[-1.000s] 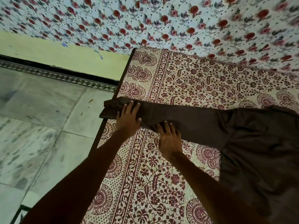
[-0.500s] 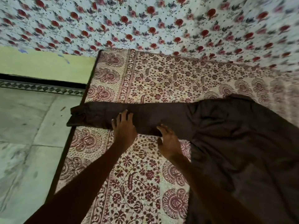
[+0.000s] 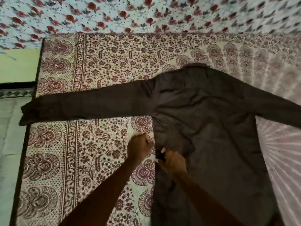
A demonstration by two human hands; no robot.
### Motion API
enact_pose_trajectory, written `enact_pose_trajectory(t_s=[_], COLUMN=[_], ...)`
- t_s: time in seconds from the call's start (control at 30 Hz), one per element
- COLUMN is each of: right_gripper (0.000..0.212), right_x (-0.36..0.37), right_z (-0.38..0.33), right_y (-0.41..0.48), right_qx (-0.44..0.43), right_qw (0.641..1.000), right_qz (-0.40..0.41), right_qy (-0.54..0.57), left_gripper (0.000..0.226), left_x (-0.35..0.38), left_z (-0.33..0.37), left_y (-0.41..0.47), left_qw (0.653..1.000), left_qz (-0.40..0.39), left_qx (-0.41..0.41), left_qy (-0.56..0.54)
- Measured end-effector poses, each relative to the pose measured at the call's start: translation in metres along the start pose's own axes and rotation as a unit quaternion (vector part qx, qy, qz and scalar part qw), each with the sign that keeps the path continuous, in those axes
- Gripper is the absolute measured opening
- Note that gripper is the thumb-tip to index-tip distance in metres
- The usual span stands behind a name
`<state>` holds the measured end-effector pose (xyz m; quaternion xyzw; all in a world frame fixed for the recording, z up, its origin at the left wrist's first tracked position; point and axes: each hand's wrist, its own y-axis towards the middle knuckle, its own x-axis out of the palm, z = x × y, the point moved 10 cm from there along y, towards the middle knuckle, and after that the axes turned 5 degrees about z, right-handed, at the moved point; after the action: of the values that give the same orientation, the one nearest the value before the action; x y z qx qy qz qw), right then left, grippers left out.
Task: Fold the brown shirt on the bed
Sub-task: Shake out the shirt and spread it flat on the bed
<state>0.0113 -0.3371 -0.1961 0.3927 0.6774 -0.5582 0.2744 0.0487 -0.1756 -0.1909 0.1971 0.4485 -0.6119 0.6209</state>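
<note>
The brown shirt (image 3: 211,128) lies spread flat on the bed, with its body at the right. One long sleeve stretches left, and its cuff hangs past the bed's left edge. The other sleeve runs off to the right. My left hand (image 3: 140,148) is curled into a fist at the shirt's left side seam; whether it pinches cloth there is unclear. My right hand (image 3: 171,161) is on the shirt just inside that seam, fingers closed on a bunch of brown fabric.
The bed carries a maroon-and-cream floral sheet (image 3: 91,152) with a dark frame edge (image 3: 24,152) at the left. Beyond it lies a pale tiled floor (image 3: 8,144). A rose-print cloth (image 3: 130,13) covers the back.
Both hands left the left sleeve, where they lay flat, and moved right and toward me to the shirt's left side seam. The view swung right, showing the whole shirt body.
</note>
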Motion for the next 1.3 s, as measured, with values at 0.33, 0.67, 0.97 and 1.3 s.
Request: enact_pose_trajectory(t_s=[0.33, 0.67, 0.97, 1.3], right_gripper=[0.024, 0.021, 0.044, 0.021], right_x=[0.016, 0.015, 0.095, 0.106], right_z=[-0.016, 0.035, 0.076, 0.105], right_y=[0.0, -0.081, -0.184, -0.215], right_qx=[-0.053, -0.074, -0.101, -0.011], right_qw=[0.996, 0.993, 0.992, 0.985], right_qz=[0.022, 0.053, -0.071, -0.128], right_qy=[0.071, 0.075, -0.024, 0.117], left_gripper=[0.026, 0.039, 0.034, 0.037], left_x=[0.016, 0.036, 0.068, 0.052], left_z=[-0.008, -0.013, -0.012, -0.028], left_y=[-0.007, -0.085, -0.195, -0.253], left_qw=[0.994, 0.991, 0.992, 0.984], left_qz=[-0.029, -0.023, -0.058, -0.045], left_qx=[-0.1, -0.127, -0.097, -0.158], left_qy=[-0.044, -0.03, -0.06, 0.074])
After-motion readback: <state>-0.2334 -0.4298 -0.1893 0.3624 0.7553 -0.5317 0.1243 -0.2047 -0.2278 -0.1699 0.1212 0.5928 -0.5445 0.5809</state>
